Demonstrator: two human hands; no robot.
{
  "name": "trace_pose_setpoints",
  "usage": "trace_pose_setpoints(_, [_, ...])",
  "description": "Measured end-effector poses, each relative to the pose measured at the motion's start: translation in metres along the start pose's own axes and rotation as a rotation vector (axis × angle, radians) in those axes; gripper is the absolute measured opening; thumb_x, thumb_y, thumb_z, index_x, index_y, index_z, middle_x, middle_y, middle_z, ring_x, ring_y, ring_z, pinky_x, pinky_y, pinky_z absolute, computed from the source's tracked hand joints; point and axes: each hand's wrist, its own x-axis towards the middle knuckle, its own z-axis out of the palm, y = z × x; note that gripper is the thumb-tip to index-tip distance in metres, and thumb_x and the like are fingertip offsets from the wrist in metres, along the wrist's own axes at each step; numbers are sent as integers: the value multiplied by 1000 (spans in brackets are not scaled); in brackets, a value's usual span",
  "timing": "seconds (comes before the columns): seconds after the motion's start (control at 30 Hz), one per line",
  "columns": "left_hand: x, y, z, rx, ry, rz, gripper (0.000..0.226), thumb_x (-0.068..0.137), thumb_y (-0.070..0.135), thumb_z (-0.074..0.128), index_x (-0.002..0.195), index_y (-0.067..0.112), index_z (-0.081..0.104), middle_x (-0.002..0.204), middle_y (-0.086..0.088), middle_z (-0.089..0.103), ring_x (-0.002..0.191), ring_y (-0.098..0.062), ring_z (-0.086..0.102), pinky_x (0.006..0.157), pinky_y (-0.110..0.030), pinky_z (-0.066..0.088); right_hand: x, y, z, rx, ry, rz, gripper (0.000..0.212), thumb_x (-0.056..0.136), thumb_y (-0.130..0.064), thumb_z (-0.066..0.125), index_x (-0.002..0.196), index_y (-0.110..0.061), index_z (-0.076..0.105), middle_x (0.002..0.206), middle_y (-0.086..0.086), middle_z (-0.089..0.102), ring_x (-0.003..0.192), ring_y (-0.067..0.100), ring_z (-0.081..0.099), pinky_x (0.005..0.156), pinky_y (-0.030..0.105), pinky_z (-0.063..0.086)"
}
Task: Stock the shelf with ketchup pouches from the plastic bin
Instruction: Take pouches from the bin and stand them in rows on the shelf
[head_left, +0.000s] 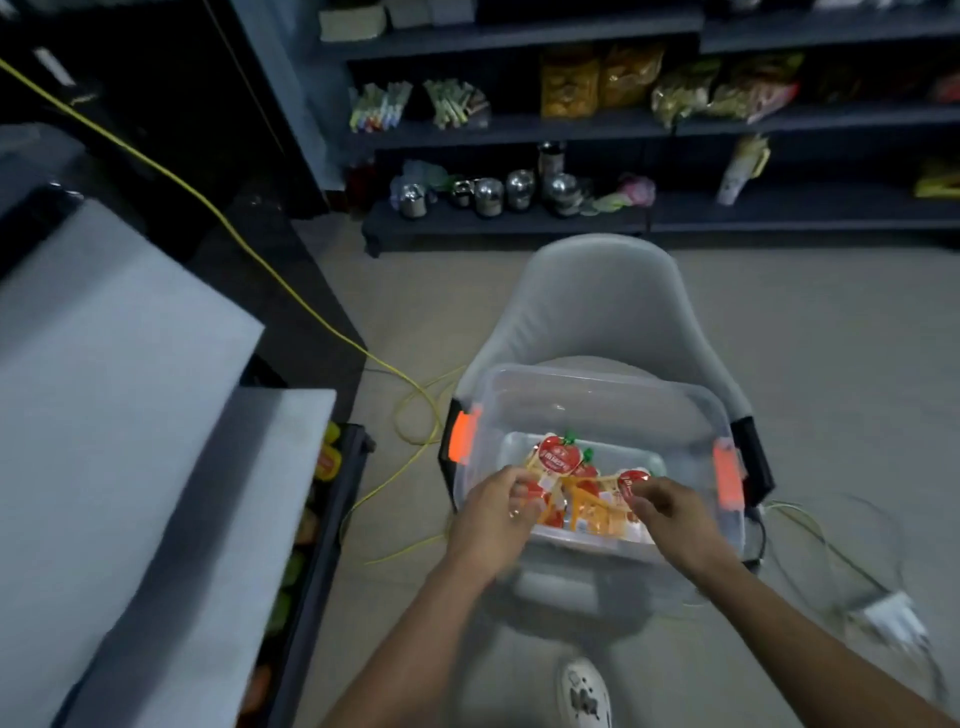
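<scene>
A clear plastic bin (597, 415) with orange latches (462, 434) on its two short sides sits on the seat of a grey chair (597, 301), and both of the person's bare hands reach down into it from the near edge. The ketchup pouches (582, 493), red and white with a tomato picture and green tops, lie in a loose heap on the bin's floor, toward its near side. The left hand (493, 514) has its fingers curled together and pinched on the pouches at the left of the heap, with one pouch (714, 456) standing up just past its fingertips. The right hand (670, 512) has its fingers bent and closed on a pouch at the right of the heap, whose round red face shows just beyond the thumb. A yellow cable (311, 312) runs across the floor from the upper left and loops beside the chair. To the left stands a grey shelf unit (130, 415) seen from above, with coloured packets just visible on a lower level at its edge. Across the room, dark shelves (519, 124) carry bagged snacks, bundles of small items and shiny metal containers (488, 195). A white shoe (584, 691) shows at the bottom, below the chair.
</scene>
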Motion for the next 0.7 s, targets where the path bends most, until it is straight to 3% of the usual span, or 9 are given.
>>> trace_pose_setpoints(0.13, [87,-11,39,-23,-29,-103,31,92,25,62,122,18,60,114,2,69,91,-8,61,83,-19,47,65,51,4,-102,-111,188,8,85,2,63,79,7,65,76,24,62,69,22,52,65,31,43])
trace_pose_setpoints(0.3, [163,-52,82,69,-86,-231,32,94,24,60,124,14,57,122,-4,65,106,-18,61,83,-25,44,118,91,36,-281,-324,230,9,85,-7,65,93,-2,64,79,6,58,68,14,50,53,20,38])
trace_pose_setpoints(0.43, [199,-83,114,214,-160,-307,50,89,34,65,132,14,50,126,-10,57,113,-27,58,95,-37,50,152,112,58,-425,-340,130,13,79,-8,70,90,-12,64,93,6,67,85,21,62,70,29,50])
trace_pose_setpoints(0.5, [212,-93,129,266,-207,-317,62,86,39,68,137,13,45,131,-11,52,119,-29,54,99,-41,48,168,121,62,-552,-328,40,36,75,-14,74,108,-20,64,113,3,64,106,25,59,83,33,50])
trace_pose_setpoints(0.57, [223,-98,141,324,-222,-290,70,85,42,68,142,12,39,137,-13,47,126,-31,47,105,-41,43,181,129,62,-687,-344,21,59,81,-20,68,135,-25,47,135,1,50,126,25,44,96,39,44])
trace_pose_setpoints(0.7, [235,-101,157,452,-164,-218,81,85,40,70,147,12,27,144,-13,38,133,-32,37,106,-41,38,199,145,69,-887,-443,50,61,88,-23,59,143,-23,32,141,6,38,125,32,43,98,47,45])
